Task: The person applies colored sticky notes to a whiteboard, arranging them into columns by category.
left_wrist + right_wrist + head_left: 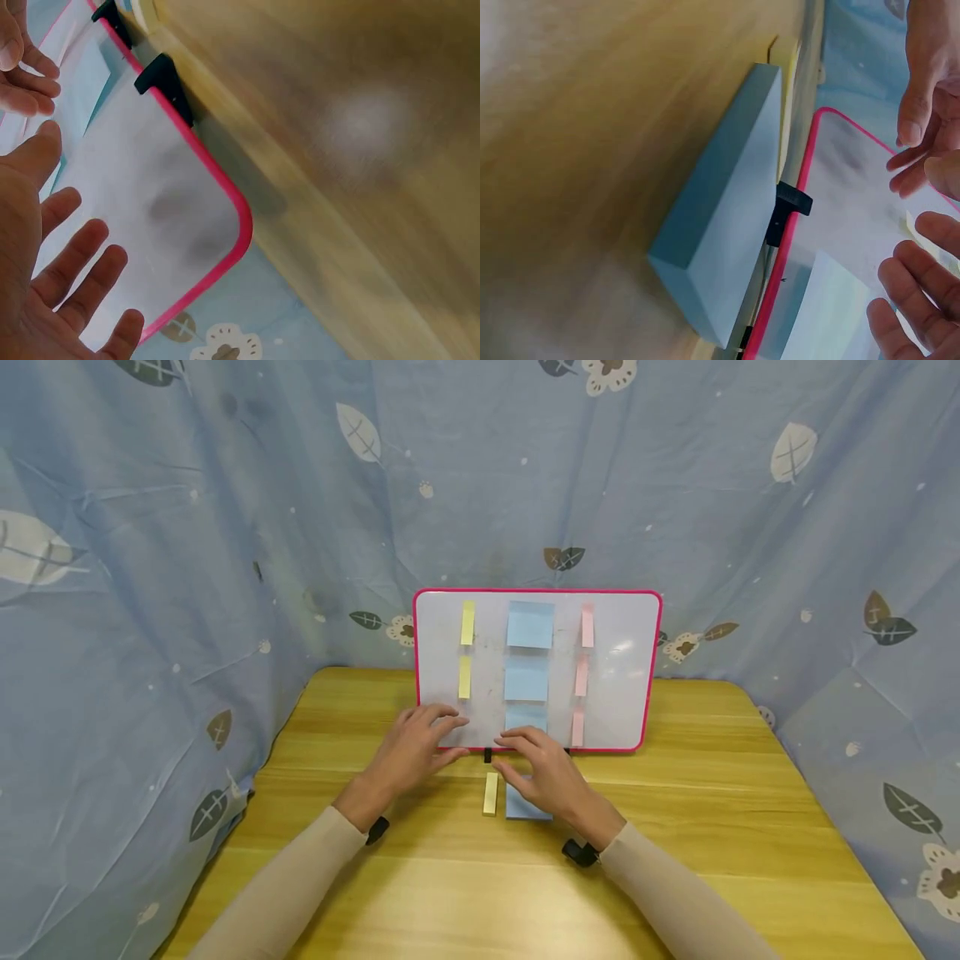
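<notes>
My left hand (412, 747) is held before the lower left of a pink-edged whiteboard (622, 693), its fingers apart and holding nothing. My right hand (551, 781) hovers over a blue sticky note pad (528, 810), fingers loosely bent around nothing. In the right wrist view the thick blue pad (731, 225) stands apart from the fingers (919, 289). Left of it on the table lies a narrow yellow note pad (491, 795). Blue notes (530, 625) form a column on the board; the right hand partly covers the lowest. Two yellow strips (465, 677) and three pink strips (581, 675) flank it.
The board leans upright on a wooden table (720, 827), with black feet (166, 82) clipped to its lower edge. A blue patterned curtain (480, 477) hangs behind and on both sides. Black straps (579, 852) sit at the wrists.
</notes>
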Demonstrator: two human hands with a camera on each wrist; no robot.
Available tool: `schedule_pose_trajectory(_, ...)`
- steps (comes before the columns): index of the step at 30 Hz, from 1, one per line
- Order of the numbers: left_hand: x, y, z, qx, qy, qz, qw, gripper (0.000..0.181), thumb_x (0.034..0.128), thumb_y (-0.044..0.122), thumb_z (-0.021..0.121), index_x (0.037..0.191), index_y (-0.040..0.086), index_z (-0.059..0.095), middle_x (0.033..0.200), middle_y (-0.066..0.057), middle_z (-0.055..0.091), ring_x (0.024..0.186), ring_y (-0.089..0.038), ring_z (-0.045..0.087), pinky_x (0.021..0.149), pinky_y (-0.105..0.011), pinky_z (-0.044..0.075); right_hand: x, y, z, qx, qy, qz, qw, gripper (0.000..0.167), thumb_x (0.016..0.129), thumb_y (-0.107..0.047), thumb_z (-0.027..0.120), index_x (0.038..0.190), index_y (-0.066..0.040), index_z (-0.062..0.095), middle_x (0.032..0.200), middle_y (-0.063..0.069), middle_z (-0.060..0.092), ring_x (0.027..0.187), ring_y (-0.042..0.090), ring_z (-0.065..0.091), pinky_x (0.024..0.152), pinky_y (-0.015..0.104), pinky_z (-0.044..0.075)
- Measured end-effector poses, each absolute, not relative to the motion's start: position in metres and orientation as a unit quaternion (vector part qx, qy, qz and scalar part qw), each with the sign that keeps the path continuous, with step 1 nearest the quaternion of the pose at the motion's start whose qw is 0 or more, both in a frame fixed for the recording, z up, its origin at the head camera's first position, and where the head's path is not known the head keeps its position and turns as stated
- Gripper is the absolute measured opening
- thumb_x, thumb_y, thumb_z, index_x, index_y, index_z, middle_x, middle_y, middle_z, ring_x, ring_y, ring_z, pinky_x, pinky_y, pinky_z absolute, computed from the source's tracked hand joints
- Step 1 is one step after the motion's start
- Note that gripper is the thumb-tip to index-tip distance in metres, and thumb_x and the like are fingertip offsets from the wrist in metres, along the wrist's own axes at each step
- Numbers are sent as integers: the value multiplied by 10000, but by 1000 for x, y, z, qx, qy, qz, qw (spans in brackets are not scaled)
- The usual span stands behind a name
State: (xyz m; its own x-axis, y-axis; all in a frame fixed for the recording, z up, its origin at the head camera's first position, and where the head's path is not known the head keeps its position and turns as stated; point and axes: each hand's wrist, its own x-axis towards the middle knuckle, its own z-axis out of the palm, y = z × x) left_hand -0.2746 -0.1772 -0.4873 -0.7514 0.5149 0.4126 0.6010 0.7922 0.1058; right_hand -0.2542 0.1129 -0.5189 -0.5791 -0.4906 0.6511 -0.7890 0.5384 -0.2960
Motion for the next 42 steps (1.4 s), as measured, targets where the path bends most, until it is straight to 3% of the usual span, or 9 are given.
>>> schedule_pose_trajectory(20,-267,-166,-510,-382,-911,-129,88,493,1053,435,889,1462,172,808,1453,-59,764,1344,-311,733,1178,-567,606,-240,122,-523,361,-876,274,167,432,1071,-286,888,1433,-65,804,1450,109,769,1332,293,773,1085,463,689)
schedule_pose_trajectory(25,-265,-163,-513,-403,-907,-104,68,493,1064,448,873,1463,166,805,1446,-58,771,1306,-298,746,1114,-529,639,-238,123,-523,364,-881,265,148,434,1067,-294,892,1431,-73,810,1439,111,776,1315,294,771,1079,474,687)
schedule_pose_trajectory(35,-263,-158,-516,-419,-903,-90,34,472,1084,460,835,1465,182,812,1477,-71,778,1368,-319,737,1175,-540,620,-233,123,-524,351,-905,227,82,440,1076,-391,874,1429,-136,819,1522,107,758,1391,325,744,1146,526,655)
schedule_pose_trajectory(42,-262,-156,-520,-425,-900,-92,24,432,1084,459,833,1430,200,837,1461,-43,789,1380,-291,735,1150,-549,628,-233,123,-529,369,-901,217,73,407,1053,-409,898,1342,-127,849,1498,111,770,1391,318,742,1151,507,650)
